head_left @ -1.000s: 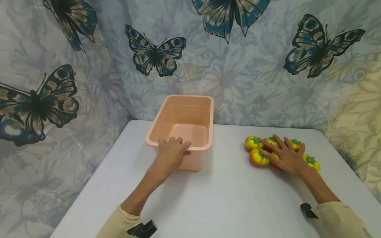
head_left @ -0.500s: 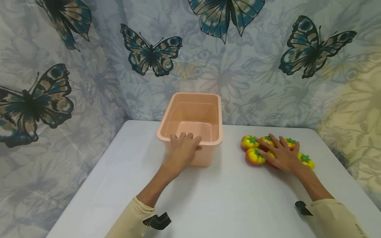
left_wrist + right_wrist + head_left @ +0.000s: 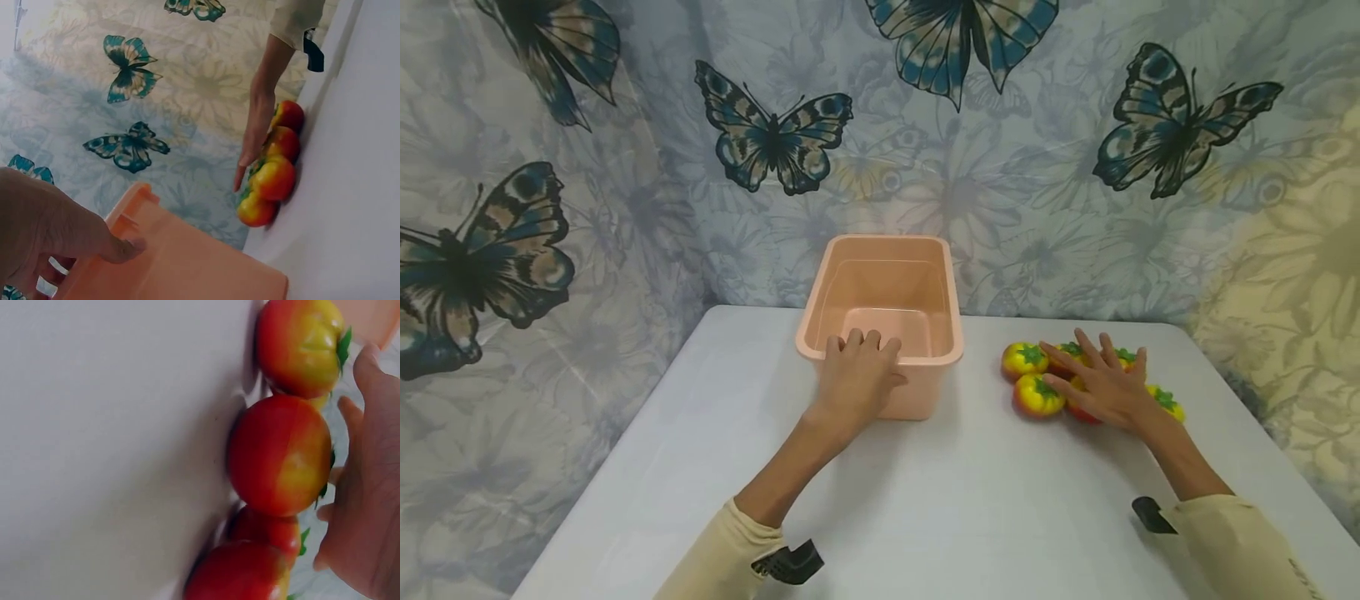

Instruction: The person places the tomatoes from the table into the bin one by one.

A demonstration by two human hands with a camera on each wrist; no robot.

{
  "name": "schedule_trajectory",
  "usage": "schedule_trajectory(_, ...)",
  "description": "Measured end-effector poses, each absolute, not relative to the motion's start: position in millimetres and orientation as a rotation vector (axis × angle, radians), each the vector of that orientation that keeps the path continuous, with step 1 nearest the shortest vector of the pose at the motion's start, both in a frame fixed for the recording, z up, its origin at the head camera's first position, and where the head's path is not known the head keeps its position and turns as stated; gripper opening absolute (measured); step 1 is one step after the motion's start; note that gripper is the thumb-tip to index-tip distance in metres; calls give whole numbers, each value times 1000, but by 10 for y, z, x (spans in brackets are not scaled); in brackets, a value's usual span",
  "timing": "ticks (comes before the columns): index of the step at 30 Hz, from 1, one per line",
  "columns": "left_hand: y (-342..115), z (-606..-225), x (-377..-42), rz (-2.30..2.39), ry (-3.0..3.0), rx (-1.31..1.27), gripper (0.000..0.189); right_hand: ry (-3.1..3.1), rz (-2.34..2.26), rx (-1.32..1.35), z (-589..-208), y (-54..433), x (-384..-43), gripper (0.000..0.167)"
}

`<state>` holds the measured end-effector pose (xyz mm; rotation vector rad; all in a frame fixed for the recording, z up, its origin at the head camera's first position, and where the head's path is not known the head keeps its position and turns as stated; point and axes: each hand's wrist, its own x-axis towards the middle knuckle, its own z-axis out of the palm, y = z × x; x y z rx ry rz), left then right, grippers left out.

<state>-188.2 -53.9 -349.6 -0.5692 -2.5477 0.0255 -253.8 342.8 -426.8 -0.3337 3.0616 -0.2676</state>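
A peach-coloured plastic bin (image 3: 921, 392) stands near the back of the white table. My left hand (image 3: 856, 377) grips its near rim, fingers hooked inside and thumb on the outer wall, as the left wrist view shows. To the right lie several round, red-and-yellow fruits (image 3: 1039, 397) with green leafy tops, resembling tomatoes, in a tight cluster. Over them my right hand (image 3: 1108, 390) is spread, palm down and fingers straight, hiding part of the group. In the right wrist view, this hand (image 3: 369, 487) lies along the green-topped side of the fruits (image 3: 281, 456), not curled round any.
The white table (image 3: 970, 517) meets a cloth backdrop (image 3: 992, 225) with butterfly prints behind and on the left. Dark devices are strapped at both sleeves, one at the left cuff (image 3: 790, 562) and one at the right cuff (image 3: 1153, 515).
My left hand has shifted the bin to the right, closer to the fruits. The right hand stays spread over the cluster. The head view has turned slightly.
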Motion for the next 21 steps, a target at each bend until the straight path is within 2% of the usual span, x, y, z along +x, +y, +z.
schedule_trajectory(7,-572,-3628,-1910,128,-2519,-550,25,3066,-219,-363,-4339,3349,-2582,74)
schedule_trajectory(14,-566,-3688,-1902,191,-2471,-524,24,3092,-192,-374,-4399,3362,-2589,72)
schedule_trajectory(18,-626,-3626,-1898,71,-2555,-606,29,3087,-177,-375,-4396,3354,-2607,74)
schedule_trajectory(21,-741,-3555,-1911,-117,-2596,-677,40,3100,-189,-381,-4366,3347,-2603,76)
